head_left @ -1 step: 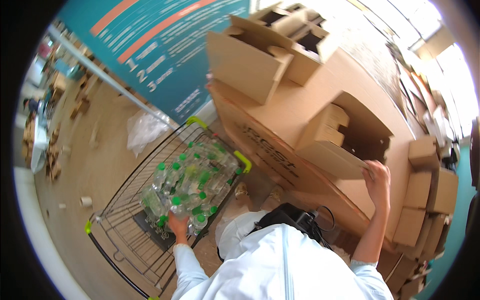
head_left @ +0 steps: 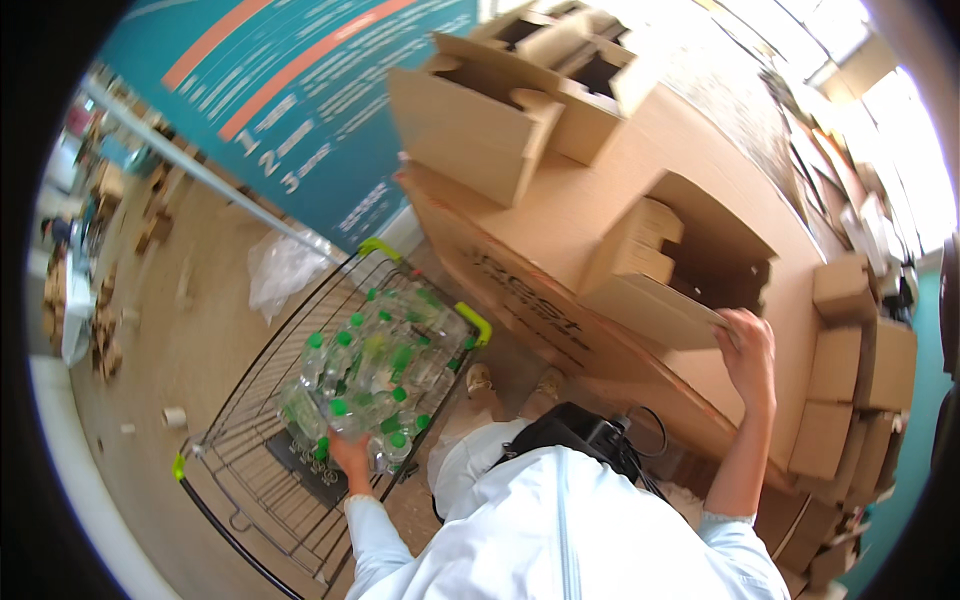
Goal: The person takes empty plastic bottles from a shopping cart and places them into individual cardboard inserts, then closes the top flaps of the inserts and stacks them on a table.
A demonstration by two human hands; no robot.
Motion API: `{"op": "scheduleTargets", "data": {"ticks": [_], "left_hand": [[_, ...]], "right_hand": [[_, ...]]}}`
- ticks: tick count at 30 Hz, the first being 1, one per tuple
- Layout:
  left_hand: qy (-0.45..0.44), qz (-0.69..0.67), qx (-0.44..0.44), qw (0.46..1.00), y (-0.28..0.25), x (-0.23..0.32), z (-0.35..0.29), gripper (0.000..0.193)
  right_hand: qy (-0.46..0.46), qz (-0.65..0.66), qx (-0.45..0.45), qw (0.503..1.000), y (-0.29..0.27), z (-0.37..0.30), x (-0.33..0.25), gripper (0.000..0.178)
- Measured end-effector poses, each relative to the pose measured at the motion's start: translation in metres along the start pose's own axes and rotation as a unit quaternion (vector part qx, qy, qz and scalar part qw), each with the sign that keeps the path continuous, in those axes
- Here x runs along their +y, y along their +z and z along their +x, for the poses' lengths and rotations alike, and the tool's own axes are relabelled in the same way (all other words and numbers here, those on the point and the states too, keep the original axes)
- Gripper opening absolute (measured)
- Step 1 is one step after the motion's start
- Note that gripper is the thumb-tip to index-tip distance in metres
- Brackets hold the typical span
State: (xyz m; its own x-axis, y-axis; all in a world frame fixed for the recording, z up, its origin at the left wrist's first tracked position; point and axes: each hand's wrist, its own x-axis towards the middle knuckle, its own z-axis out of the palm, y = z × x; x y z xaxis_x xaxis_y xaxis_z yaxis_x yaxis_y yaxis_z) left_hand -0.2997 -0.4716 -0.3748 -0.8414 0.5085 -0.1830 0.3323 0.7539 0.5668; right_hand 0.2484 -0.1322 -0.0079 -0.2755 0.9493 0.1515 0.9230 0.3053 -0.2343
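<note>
Little change: the left hand (head_left: 350, 454) remains curled around a clear, green-capped plastic bottle (head_left: 343, 419) inside the black wire shopping cart (head_left: 476, 323); the right hand (head_left: 750, 358) still pinches the open brown cardboard box (head_left: 640, 306). No progress noted.

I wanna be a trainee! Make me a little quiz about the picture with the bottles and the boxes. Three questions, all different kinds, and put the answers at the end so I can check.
1. True or false: the left hand is at the bottles in the shopping cart.

2. Pick one. The right hand has its grip on:
A) the teal board
B) a flap of an open cardboard box
C) the plastic sheet on the floor

3. Fill in the missing colour: the caps on the bottles are ____.

Key: 1. True. 2. B. 3. Green.
</note>
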Motion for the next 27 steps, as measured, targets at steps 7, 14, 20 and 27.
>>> {"op": "scheduleTargets", "data": {"ticks": [7,14,20,27], "left_hand": [[0.157,-0.111,0.127,0.973,-0.083,0.14,0.049,0.053],[0.236,-0.55,-0.041,0.8,-0.084,0.395,0.02,0.059],[0.446,-0.523,-0.178,0.704,-0.026,0.582,-0.081,0.088],[0.56,-0.371,-0.217,0.708,0.032,0.665,-0.131,0.078]], "right_hand": [[-0.004,0.024,-0.015,1.0,-0.001,0.004,0.021,0.023],[-0.138,0.075,0.061,0.986,0.002,0.0,0.04,0.038],[-0.162,0.139,0.283,0.935,-0.015,-0.034,0.073,0.026],[0.082,0.177,-0.293,0.936,-0.003,-0.133,0.117,0.037]]}}
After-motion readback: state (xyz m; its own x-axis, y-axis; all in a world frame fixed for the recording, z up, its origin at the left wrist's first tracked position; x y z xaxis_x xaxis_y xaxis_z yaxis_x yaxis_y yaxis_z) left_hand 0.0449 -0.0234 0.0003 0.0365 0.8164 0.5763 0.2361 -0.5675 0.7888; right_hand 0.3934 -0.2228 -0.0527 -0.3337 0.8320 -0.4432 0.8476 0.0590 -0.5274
